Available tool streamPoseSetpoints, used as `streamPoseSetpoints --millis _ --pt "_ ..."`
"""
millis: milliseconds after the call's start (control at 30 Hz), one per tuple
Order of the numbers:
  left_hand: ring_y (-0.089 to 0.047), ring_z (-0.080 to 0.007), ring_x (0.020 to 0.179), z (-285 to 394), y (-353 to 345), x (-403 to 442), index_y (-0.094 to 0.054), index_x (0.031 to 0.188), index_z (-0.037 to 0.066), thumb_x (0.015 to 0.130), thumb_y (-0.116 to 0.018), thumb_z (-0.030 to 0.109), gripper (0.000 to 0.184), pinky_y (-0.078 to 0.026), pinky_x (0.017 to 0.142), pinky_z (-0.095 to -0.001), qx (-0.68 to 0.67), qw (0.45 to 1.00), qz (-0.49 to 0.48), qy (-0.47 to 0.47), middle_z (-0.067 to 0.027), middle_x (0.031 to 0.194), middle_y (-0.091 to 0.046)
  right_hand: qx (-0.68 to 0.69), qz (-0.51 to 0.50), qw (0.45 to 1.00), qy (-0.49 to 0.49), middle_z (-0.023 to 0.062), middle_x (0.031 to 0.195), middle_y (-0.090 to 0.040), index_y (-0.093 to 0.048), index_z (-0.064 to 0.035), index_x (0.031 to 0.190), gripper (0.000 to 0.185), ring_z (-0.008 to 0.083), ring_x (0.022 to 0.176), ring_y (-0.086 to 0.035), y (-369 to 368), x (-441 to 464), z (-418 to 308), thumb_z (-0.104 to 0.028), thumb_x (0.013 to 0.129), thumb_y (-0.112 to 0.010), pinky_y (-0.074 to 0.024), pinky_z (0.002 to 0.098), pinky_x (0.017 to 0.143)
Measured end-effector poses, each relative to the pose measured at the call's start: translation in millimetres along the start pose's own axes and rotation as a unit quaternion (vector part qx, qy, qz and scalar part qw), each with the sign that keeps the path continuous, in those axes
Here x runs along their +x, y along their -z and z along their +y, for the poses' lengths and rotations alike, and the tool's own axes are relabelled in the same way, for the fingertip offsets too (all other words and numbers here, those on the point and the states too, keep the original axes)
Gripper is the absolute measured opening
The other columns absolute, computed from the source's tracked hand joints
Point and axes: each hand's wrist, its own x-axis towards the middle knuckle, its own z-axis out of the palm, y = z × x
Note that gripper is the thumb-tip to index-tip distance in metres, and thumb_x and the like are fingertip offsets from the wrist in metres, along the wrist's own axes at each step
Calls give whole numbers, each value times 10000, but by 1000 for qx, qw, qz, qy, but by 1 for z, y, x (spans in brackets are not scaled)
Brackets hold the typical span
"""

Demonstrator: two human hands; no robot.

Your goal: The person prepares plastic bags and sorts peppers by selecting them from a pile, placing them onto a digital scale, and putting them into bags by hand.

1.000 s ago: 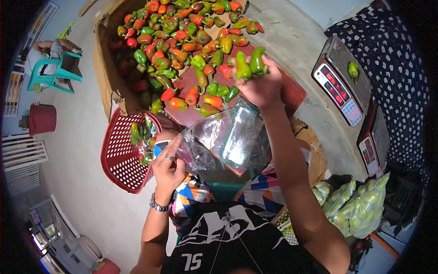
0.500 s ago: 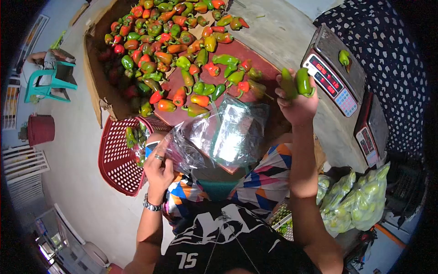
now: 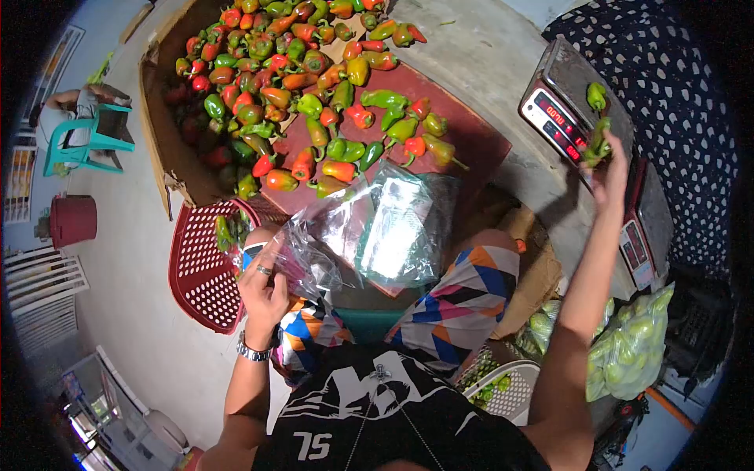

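My right hand point(image 3: 611, 174) is closed on a green pepper point(image 3: 599, 143) at the front edge of a digital scale point(image 3: 559, 119); a second pepper may be hidden in the grip. On the scale's metal plate lies one more green pepper point(image 3: 597, 96). With fingers pinched, my left hand point(image 3: 264, 294) holds a clear plastic bag point(image 3: 310, 255) above my knee. Flat plastic bags point(image 3: 400, 228) are stacked on the red board point(image 3: 471, 133), beside loose red, orange and green peppers point(image 3: 339, 149).
A cardboard box point(image 3: 161, 149) full of peppers stands at the upper left. Below it is a red perforated basket point(image 3: 196, 267) with bagged peppers. A second scale point(image 3: 648, 228) and filled bags point(image 3: 632, 345) are at right. A person sits on a green chair point(image 3: 94, 137).
My right hand has moved right, from over the board's edge to the scale, carrying the green peppers. My left hand keeps the plastic bag in nearly the same place.
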Motion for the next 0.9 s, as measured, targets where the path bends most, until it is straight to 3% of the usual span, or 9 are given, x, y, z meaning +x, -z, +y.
streamPoseSetpoints --millis 33,100,133,167,233,333,433,633,900 --pt "-663 -368 1230 -1 0 -1 -669 1316 -5 742 -495 -60 603 -465 1110 -421 3 1000 -1 2 -202 1270 -708 -114 44 991 51 108 933 -723 -693 -57 1019 475 214 829 -691 41 51 0 -511 882 -713 -535 316 625" --pt "-662 -360 1231 -3 1 -2 -663 1312 -20 759 -498 -55 578 -463 1107 -415 9 1000 -8 4 -206 1285 -701 -347 141 912 169 167 1237 -729 -742 -27 1209 639 288 1185 -653 109 145 3 -570 876 -691 -452 366 1040" --pt "-663 -349 1231 -5 2 -3 -659 1306 -35 777 -501 -49 553 -462 1103 -405 12 1000 -15 5 -210 1297 -696 -462 203 854 125 185 1345 -681 -709 -84 1311 705 302 1290 -613 121 157 -6 -625 861 -667 -435 362 1083" --pt "-664 -337 1230 -5 2 -3 -655 1300 -51 794 -504 -43 528 -462 1099 -395 15 1000 -22 6 -214 1309 -692 -535 241 804 99 206 1340 -676 -670 -25 1348 798 324 1263 -625 116 159 -18 -595 792 -706 -439 370 1076" --pt "-668 -344 1218 -3 1 -3 -660 1285 -52 782 -501 -53 528 -464 1095 -398 13 1000 -18 13 -214 1296 -696 -600 273 749 66 220 1413 -626 -654 -54 1379 858 355 1356 -561 119 179 -23 -651 764 -690 -408 389 1134" --pt "-668 -353 1216 -2 2 -1 -660 1269 -61 774 -504 -52 519 -462 1098 -409 30 999 -16 16 -215 1288 -700 -576 310 756 21 227 1476 -569 -631 -63 1404 880 365 1425 -490 122 206 -19 -674 772 -662 -371 404 1179" --pt "-670 -355 1212 -1 2 -2 -664 1264 -57 766 -506 -47 522 -460 1101 -417 36 999 -14 35 -214 1282 -704 -640 231 732 -23 222 1565 -470 -534 -72 1498 970 369 1480 -409 125 234 -20 -750 808 -591 -318 438 1218" --pt "-684 -393 1153 -4 0 1 -677 1285 -9 738 -529 -58 570 -498 1054 -427 48 999 -19 12 -234 1245 -703 -679 216 702 16 227 1551 -484 -525 -98 1508 955 366 1472 -427 102 232 -22 -766 827 -574 -321 413 1213" --pt "-674 -345 1201 -3 1 -2 -666 1287 -43 760 -507 -55 551 -465 1090 -406 39 999 -19 23 -211 1280 -703 -566 163 801 104 234 1599 -417 -418 -63 1571 1154 363 1515 -356 137 246 -7 -905 787 -510 -253 435 1239"
